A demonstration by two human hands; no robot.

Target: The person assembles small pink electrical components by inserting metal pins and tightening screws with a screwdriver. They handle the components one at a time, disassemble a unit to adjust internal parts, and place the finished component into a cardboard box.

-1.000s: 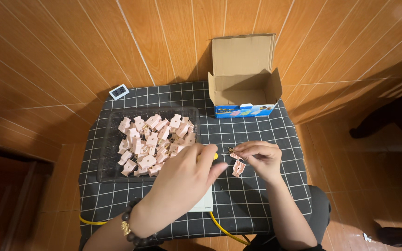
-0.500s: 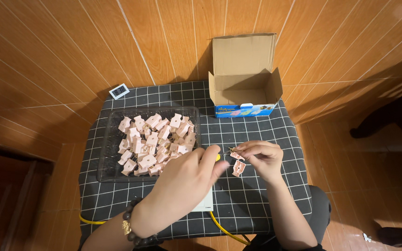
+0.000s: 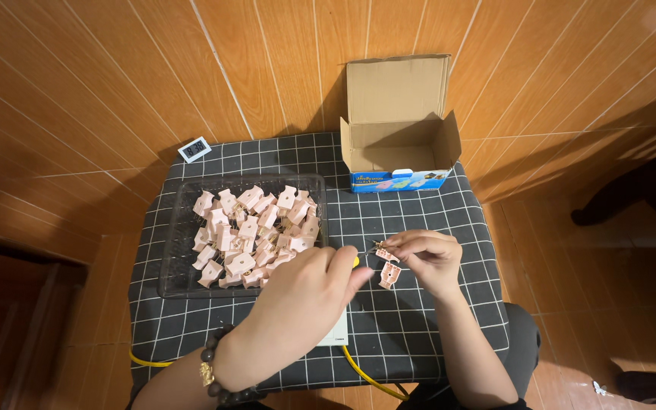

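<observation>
On a small table covered with a black, white-gridded cloth point(image 3: 419, 319), the person's right hand point(image 3: 423, 258) pinches a small pink plastic part point(image 3: 386, 255) between thumb and fingertips, and a second pink part point(image 3: 387, 276) hangs just below it, close to the palm. The left hand point(image 3: 305, 300) reaches in from the lower left with its fingers curled and closed on a tool of which only a yellow tip point(image 3: 356, 261) shows at the fingertips; what kind of tool it is cannot be told. The tip points toward the part in the right hand, and the two hands are nearly touching. A beaded bracelet point(image 3: 218, 372) sits on the left wrist. To the left of the hands, a dark transparent tray point(image 3: 172, 285) holds a loose heap of pink parts point(image 3: 256, 231) of the same kind, filling most of its upper half. Behind the hands an open cardboard box point(image 3: 400, 125) stands with its flaps up, and its inside looks empty. No separate pile of worked pieces shows anywhere on the cloth, so, judging by the full tray and the bare box, the work appears to be near its start, with nearly the whole heap untouched. A small white digital display point(image 3: 194, 149) rests at the cloth's far corner, a yellow cable point(image 3: 370, 380) runs under the near edge, and a white card point(image 3: 337, 334) lies beneath the left hand.
</observation>
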